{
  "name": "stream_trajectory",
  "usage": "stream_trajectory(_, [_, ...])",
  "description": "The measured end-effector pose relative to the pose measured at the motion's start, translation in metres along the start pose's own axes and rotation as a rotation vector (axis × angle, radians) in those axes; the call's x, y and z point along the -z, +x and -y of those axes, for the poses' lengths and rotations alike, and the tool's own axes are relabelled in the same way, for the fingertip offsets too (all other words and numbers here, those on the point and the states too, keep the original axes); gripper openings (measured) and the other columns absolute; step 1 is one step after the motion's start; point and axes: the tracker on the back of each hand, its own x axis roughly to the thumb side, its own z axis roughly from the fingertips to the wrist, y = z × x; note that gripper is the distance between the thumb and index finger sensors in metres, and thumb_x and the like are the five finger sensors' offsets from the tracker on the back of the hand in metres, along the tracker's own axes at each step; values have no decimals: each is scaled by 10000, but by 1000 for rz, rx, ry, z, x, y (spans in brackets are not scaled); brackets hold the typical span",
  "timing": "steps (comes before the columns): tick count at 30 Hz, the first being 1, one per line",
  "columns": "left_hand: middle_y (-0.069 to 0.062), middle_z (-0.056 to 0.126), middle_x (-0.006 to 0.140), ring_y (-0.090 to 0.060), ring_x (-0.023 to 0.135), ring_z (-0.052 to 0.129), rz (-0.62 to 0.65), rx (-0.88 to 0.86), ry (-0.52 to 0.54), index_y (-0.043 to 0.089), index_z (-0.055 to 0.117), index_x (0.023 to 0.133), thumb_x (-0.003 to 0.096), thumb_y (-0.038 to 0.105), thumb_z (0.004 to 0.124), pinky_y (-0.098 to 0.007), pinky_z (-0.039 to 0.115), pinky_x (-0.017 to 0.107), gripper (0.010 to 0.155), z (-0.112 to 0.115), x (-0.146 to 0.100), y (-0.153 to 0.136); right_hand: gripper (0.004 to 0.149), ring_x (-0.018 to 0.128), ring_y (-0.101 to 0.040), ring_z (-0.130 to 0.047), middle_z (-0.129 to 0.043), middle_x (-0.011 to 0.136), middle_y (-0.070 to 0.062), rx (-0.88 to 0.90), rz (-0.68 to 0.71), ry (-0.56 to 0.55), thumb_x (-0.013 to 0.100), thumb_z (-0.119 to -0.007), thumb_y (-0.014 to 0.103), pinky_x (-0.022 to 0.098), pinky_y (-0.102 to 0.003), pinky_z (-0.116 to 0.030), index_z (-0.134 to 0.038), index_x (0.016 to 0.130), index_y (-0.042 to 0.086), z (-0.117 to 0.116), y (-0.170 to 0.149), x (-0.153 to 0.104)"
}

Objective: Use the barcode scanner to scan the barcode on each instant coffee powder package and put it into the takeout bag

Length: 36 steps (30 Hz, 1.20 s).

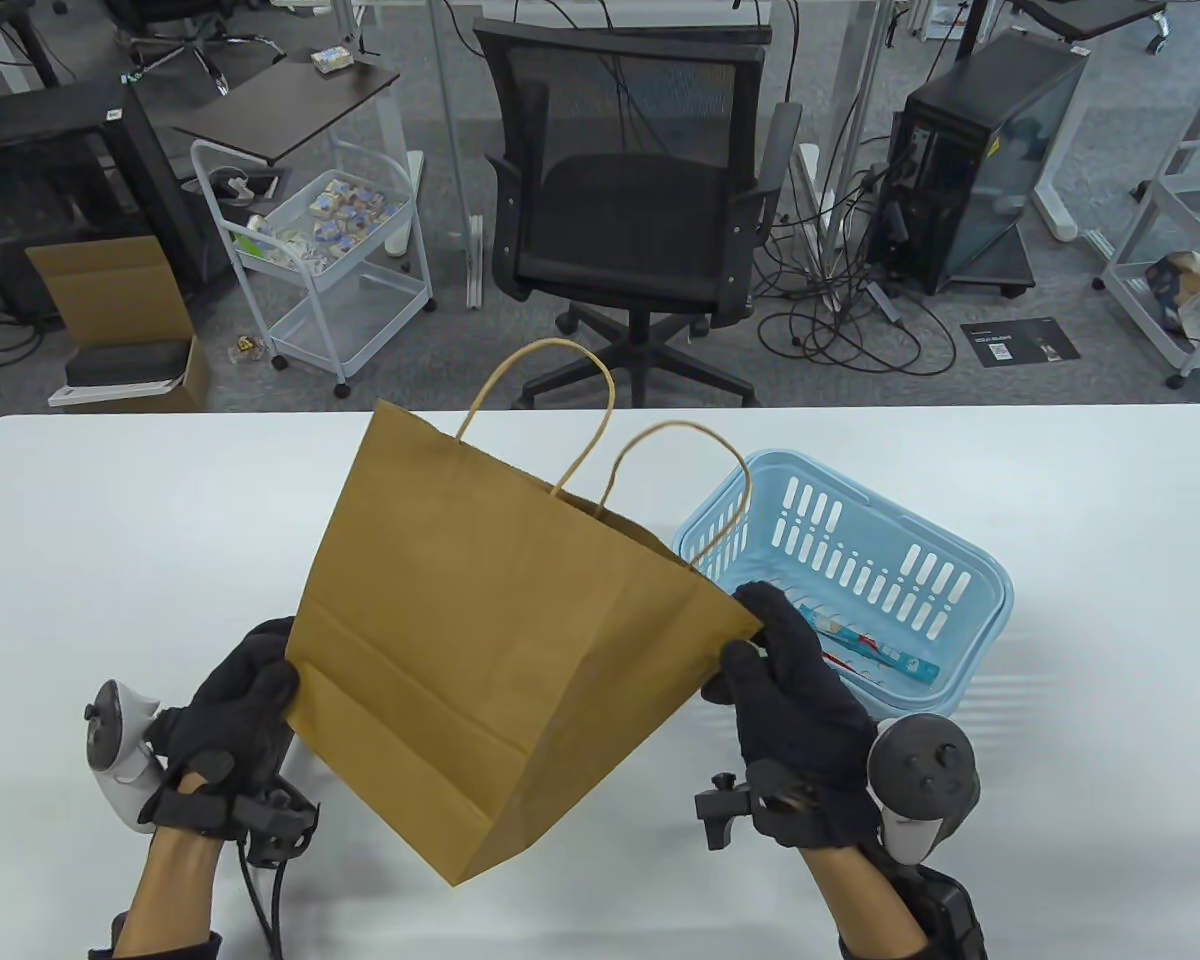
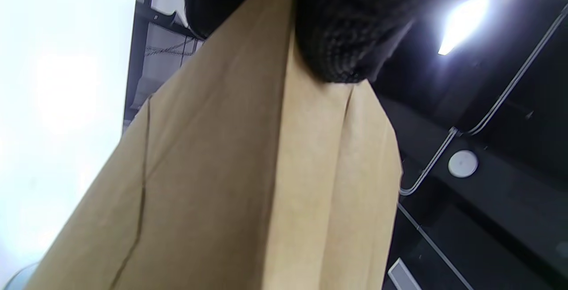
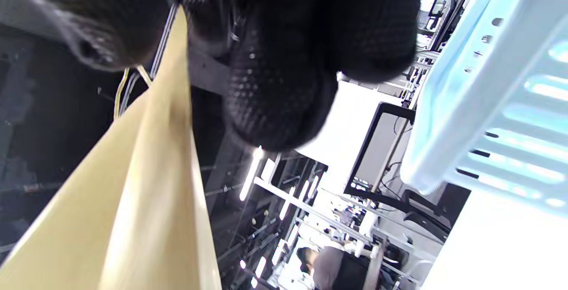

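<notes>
A flat brown paper takeout bag (image 1: 500,640) with twisted paper handles is held tilted above the white table (image 1: 110,540). My left hand (image 1: 245,690) grips its lower left corner; in the left wrist view the bag (image 2: 230,183) fills the frame under the gloved fingers (image 2: 341,37). My right hand (image 1: 785,660) pinches the bag's right top corner, and the right wrist view shows the bag edge (image 3: 146,192) beneath the fingers (image 3: 275,99). A coffee package (image 1: 865,645) lies in the light blue basket (image 1: 970,590) just right of that hand. No scanner is in view.
The blue basket (image 3: 497,103) stands on the table at the right, close to my right hand. Beyond the table's far edge are a black office chair (image 1: 630,200), a white cart (image 1: 330,250) and a computer tower (image 1: 980,160).
</notes>
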Motion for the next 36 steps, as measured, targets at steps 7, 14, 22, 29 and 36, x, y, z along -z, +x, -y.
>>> stream_trajectory(7, [45,642,1076,-318,1080,597,73,63,140,229,823,867,480,371,788,-575,413,826,414,13,-8,3,779,523,-163,-1033,-828,925,-81,-207,225,150,429,-824,662,440,-361,-889,-585,1049,255,-57,11,-34])
stream_trajectory(14, [38,644,1074,-322,1072,605,120,153,153,231,817,868,482,376,794,-571,432,820,413,27,-12,5,682,388,-131,-1073,-994,726,-48,-147,133,340,372,-951,594,325,-331,-917,-794,928,232,-91,4,-47])
stream_trajectory(22, [12,671,1071,-344,1067,623,118,294,69,209,824,866,485,373,822,-588,445,817,414,31,-10,8,553,368,-81,-1080,-988,720,-23,-163,131,276,410,-990,374,302,-287,-934,-787,914,271,-83,-4,-38])
stream_trajectory(29, [-11,735,1034,-367,970,735,39,593,31,250,821,923,509,384,869,-577,546,776,438,35,-10,13,500,391,-89,-1119,-1012,689,-25,-223,73,303,405,-995,349,313,-298,-967,-822,874,345,-78,-26,-24])
stream_trajectory(36, [-6,846,941,-264,634,945,-65,826,77,261,902,876,485,371,909,-502,742,599,406,41,-8,3,508,527,-168,-1146,-982,794,-87,-323,-68,365,446,-940,266,409,-337,-995,-787,930,300,-86,-51,-18])
